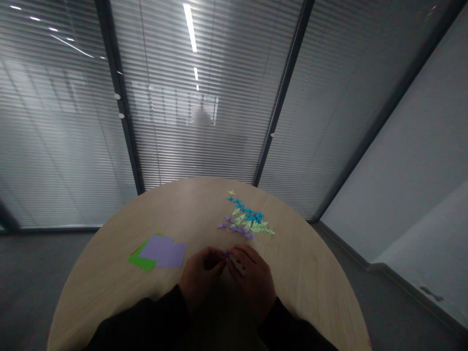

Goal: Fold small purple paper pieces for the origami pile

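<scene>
Close to the near side of the table, my left hand (202, 274) and my right hand (253, 277) meet, fingertips pinched on a small folded purple paper piece (226, 254). Its exact shape is mostly covered by the fingers. Just beyond my hands lies a cluster of small folded paper pieces: purple ones (239, 229) nearest, pale green ones (256, 226) behind, blue ones (250, 212) farther back, and one yellow piece (231, 193) at the far end. Left of my left hand, flat purple paper sheets (163, 251) overlap a green sheet (143, 261).
The round wooden table (109, 273) has a curved edge on both sides. Behind it stand glass partitions with lowered blinds (212, 151) and dark frames. A pale wall (409, 195) rises at the right, above grey carpet (32, 282).
</scene>
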`<control>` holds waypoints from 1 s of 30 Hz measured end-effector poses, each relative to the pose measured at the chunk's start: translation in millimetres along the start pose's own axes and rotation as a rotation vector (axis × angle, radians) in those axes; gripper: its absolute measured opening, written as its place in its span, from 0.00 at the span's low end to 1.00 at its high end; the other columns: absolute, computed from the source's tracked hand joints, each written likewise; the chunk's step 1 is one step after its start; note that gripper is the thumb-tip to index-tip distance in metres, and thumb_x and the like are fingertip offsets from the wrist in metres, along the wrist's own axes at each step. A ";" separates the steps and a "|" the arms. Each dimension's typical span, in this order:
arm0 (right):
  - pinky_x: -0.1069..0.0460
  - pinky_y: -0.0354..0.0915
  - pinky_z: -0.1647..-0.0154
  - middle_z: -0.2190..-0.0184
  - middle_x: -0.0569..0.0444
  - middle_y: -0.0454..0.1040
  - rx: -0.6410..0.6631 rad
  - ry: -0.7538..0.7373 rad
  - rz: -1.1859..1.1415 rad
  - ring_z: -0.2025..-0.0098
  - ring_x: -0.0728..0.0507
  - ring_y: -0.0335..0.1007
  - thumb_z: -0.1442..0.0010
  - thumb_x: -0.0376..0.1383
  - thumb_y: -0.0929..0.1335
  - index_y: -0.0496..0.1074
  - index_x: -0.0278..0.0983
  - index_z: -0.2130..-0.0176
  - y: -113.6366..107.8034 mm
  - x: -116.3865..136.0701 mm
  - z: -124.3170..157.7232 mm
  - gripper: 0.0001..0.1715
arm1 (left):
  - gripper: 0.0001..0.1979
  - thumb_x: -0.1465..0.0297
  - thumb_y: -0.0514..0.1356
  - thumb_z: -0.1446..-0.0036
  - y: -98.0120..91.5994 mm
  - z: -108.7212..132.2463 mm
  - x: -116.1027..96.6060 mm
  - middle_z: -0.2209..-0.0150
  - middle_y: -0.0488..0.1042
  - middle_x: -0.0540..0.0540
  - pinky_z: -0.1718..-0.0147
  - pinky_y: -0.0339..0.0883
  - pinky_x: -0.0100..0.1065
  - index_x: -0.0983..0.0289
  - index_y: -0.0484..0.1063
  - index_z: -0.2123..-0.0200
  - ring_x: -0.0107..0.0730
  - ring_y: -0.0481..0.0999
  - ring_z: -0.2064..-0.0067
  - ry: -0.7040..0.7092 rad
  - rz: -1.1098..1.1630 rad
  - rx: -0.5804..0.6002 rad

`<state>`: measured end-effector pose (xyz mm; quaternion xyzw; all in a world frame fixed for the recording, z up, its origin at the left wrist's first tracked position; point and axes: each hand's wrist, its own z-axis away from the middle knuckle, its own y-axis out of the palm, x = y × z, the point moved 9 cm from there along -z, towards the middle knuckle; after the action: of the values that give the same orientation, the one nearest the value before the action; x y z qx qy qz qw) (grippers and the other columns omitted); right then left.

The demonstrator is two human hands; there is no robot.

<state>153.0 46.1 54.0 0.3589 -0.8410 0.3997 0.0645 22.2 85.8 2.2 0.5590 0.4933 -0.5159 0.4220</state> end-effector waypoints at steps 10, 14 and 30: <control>0.51 0.69 0.61 0.62 0.50 0.78 -0.044 -0.224 0.225 0.61 0.43 0.73 0.34 0.31 0.65 0.74 0.37 0.63 -7.1 17.9 -1.6 0.07 | 0.09 0.69 0.65 0.51 -5.8 -1.1 5.1 0.68 0.82 0.57 0.65 0.72 0.37 0.64 0.74 0.64 0.40 0.81 0.65 0.004 -0.117 -0.036; 0.51 0.67 0.62 0.64 0.51 0.78 -0.026 -0.301 0.277 0.63 0.44 0.72 0.35 0.31 0.65 0.73 0.38 0.65 -1.7 27.7 2.3 0.07 | 0.10 0.69 0.66 0.53 -9.3 -3.0 8.1 0.69 0.82 0.56 0.64 0.71 0.37 0.63 0.75 0.65 0.40 0.81 0.65 -0.014 -0.027 -0.066; 0.49 0.68 0.63 0.60 0.47 0.79 -0.003 -0.510 0.362 0.63 0.43 0.73 0.33 0.29 0.62 0.75 0.33 0.58 4.9 47.3 13.5 0.12 | 0.23 0.62 0.77 0.64 8.7 -2.4 30.6 0.69 0.81 0.54 0.63 0.71 0.31 0.67 0.78 0.65 0.31 0.80 0.68 -0.260 0.635 -0.002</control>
<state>117.4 12.3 60.5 0.2917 -0.8809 0.3008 -0.2202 30.6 90.3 -28.3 0.6136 0.2374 -0.4254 0.6214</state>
